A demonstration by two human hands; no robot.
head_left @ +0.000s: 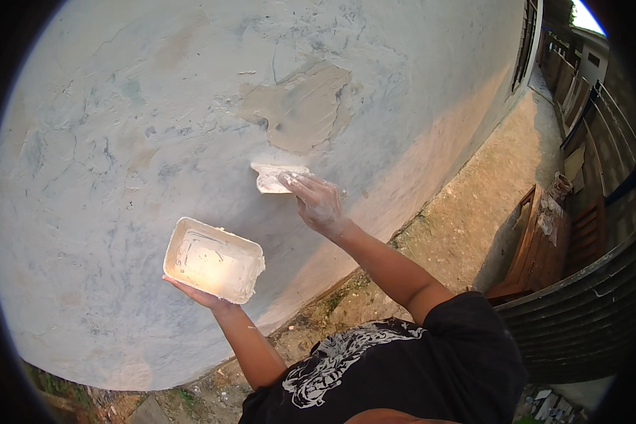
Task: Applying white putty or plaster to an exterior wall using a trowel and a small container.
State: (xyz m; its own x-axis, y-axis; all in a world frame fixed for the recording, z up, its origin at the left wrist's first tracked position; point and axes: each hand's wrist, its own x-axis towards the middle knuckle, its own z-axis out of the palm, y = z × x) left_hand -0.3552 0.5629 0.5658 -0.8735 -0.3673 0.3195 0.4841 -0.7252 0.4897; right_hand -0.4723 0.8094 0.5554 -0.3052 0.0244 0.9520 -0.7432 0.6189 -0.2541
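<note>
My left hand [203,295] supports a rectangular plastic tub [171,247] from beneath, its fingers mostly hidden behind it. Pale putty [222,265] coats the tub's inside and is crusted along its right rim. In my right hand [321,203], smeared with white, is a flat putty scraper [274,178] covered in the same paste. The scraper is at the wall [155,113], just below a rough beige patch [300,106]; whether its edge touches the surface I cannot tell. The wall is whitish-grey, with bluish marks and shallow cracks.
A dirt path [484,191] runs along the wall's foot to the right. Beyond it stand a brown wooden bench [548,247] with crumpled plastic on it, and corrugated sheeting [572,318]. A barred window [525,42] is at the wall's far end.
</note>
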